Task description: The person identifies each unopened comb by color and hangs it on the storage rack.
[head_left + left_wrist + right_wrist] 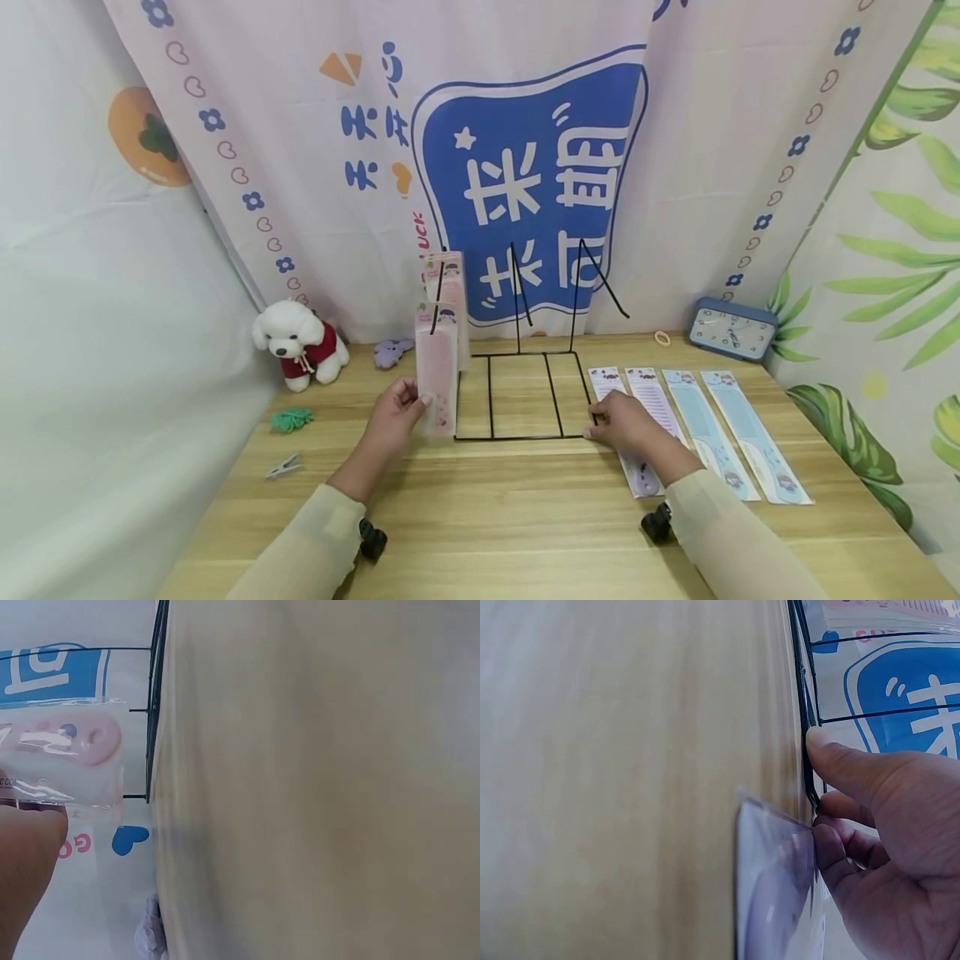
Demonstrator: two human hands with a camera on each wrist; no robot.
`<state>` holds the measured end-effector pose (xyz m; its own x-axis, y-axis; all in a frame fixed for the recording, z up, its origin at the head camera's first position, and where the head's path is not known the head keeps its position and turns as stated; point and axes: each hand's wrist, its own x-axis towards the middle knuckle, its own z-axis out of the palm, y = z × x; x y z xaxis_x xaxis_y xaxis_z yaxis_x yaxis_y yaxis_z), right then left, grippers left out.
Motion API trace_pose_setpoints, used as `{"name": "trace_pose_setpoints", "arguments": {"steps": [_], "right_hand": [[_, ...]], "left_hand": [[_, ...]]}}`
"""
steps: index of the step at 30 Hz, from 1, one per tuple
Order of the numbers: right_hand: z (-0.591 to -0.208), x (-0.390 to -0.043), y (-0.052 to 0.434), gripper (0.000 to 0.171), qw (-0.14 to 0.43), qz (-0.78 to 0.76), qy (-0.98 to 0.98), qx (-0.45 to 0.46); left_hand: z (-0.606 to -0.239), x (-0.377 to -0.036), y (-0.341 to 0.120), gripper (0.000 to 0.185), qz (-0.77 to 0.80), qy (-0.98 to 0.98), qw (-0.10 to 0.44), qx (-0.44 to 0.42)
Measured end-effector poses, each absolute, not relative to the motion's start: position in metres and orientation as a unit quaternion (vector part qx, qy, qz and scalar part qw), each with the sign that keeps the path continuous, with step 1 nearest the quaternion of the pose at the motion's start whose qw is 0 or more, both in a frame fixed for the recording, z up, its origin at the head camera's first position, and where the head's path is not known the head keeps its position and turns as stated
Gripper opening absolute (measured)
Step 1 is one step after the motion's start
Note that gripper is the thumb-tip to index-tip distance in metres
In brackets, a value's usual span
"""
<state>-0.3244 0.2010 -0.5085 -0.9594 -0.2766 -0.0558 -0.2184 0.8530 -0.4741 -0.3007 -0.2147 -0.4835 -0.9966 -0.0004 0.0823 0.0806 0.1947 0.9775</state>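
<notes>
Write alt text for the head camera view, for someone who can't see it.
A person's left hand holds a pink packaged comb upright at the left end of a black wire rack on a wooden table, while the right hand grips the rack's front right corner. Four more packaged combs lie flat to the right.

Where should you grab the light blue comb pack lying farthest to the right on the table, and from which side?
Probably best at its near end. The light blue comb pack lies flat on the table, long and thin, close beside another blue pack on its left. Its right edge and near end are free, so come from the front right, slide fingertips under that end and pinch across the narrow width.
</notes>
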Motion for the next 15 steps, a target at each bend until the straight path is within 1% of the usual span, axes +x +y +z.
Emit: {"name": "trace_pose_setpoints", "arguments": {"steps": [8, 15], "right_hand": [[-0.509, -0.324, 0.201, 0.053, 0.059, -0.241, 0.960, -0.130], [-0.510, -0.325, 0.201, 0.053, 0.054, -0.233, 0.961, -0.135]], "left_hand": [[-0.477, -0.330, -0.206, 0.016, -0.641, -0.765, 0.062, -0.020], [-0.470, -0.342, -0.195, 0.018, -0.650, -0.754, 0.096, 0.004]]}}
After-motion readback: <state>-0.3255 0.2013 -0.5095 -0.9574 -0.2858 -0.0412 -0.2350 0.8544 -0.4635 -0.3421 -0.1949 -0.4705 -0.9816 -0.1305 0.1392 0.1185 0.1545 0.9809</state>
